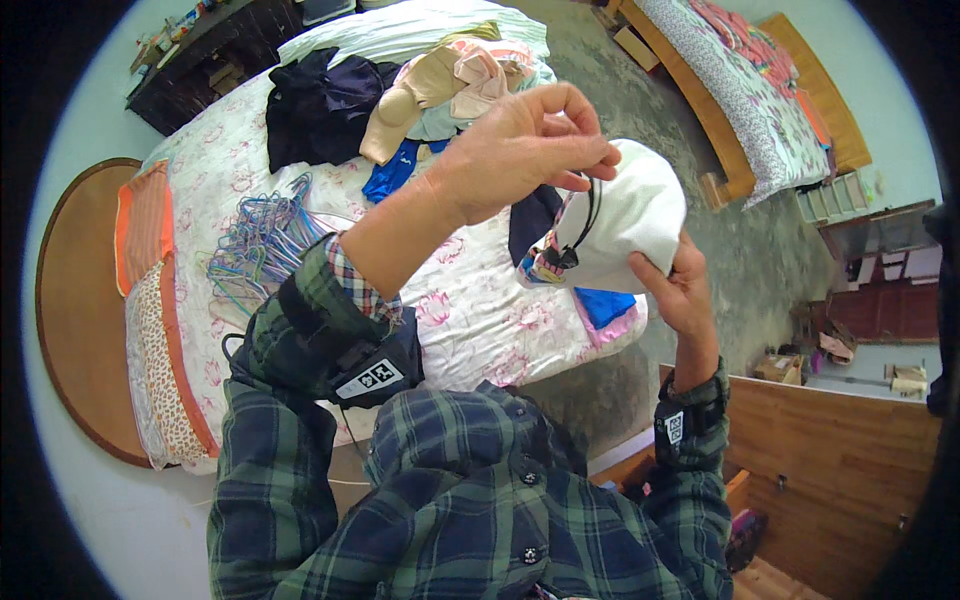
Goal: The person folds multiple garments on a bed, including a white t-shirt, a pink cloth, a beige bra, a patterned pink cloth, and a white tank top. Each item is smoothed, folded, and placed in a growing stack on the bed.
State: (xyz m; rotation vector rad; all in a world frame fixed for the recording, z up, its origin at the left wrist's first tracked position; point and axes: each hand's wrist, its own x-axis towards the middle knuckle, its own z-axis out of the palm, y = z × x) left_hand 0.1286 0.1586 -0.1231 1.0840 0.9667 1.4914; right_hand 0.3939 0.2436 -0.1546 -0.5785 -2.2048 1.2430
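My right hand grips a white cloth hat by its lower right edge, thumb in front. Black cords hang at the hat's left side, near a colourful printed part and a dark bow-like piece. At the upper ends of these cords, my left hand pinches them between thumb and fingers. Below the hat, a folded blue cloth lies over a pink one on the bed's corner. A dark folded cloth shows behind the printed part.
On the floral bed sheet lie a bundle of wire hangers, black clothing and a heap of beige garments. A second bed stands at the upper right. An open wooden panel is at the lower right.
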